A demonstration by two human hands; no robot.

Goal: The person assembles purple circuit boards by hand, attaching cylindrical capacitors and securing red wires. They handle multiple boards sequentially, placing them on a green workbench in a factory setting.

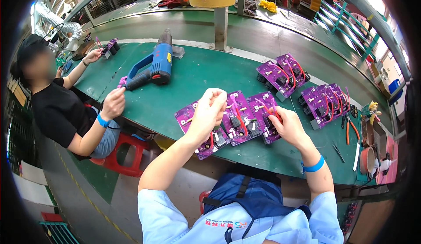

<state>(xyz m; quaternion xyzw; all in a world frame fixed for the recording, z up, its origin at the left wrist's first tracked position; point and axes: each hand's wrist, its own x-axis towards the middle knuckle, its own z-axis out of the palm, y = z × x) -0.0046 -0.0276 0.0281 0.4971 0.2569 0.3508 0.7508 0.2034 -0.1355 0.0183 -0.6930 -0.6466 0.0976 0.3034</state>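
Three purple circuit boards stand side by side at the green table's near edge. Over the left board (pixel 185 116) is my left hand (pixel 208 114), its fingers pinched together; what they hold, if anything, is hidden. The middle board (pixel 239 127) carries a red wire and black block-shaped parts. My right hand (pixel 289 127) is at the right board (pixel 258 105), thumb and fingers closed on a red wire (pixel 265 107) that rises from it. The hand covers part of that board's right side.
More purple boards (pixel 280 75) with red wires lie farther right, beside another group (pixel 322 103). A blue heat gun (pixel 161 62) rests at the back left. Orange-handled pliers (pixel 353 130) and tweezers (pixel 338 153) lie at right. A co-worker (pixel 57 99) sits at left, handling wires.
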